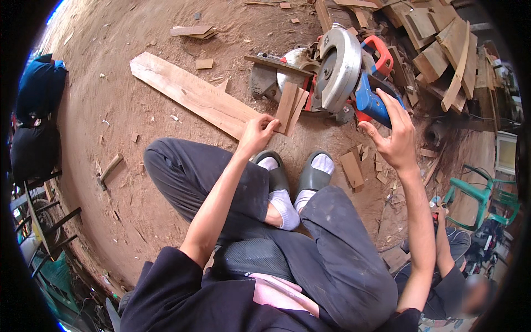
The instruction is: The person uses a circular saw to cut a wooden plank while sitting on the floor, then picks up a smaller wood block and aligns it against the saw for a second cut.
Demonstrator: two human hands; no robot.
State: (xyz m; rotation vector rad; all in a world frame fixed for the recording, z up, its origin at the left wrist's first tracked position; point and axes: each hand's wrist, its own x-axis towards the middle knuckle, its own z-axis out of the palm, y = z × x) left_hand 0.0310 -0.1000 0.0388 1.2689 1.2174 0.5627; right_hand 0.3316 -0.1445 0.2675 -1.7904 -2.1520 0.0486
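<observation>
Two small flat wood pieces (287, 108) overlap in front of the saw, their near end pinched by my left hand (257, 134). Beneath that hand runs a long wooden board (191, 91), lying on the dirt floor toward the far left. Just ahead stands a miter saw (338, 69) with a silver blade guard, a blue motor housing (371, 104) and a red handle (379, 55). My right hand (397, 141) is beside the blue housing with thumb and fingers spread; whether the fingertips touch it I cannot tell.
Wood offcuts (442, 50) are heaped at the far right. A hammer (109, 171) lies on the floor at left. Small scraps (353, 169) are scattered near my feet. At lower right another person (442, 260) sits near a green plastic chair (470, 196).
</observation>
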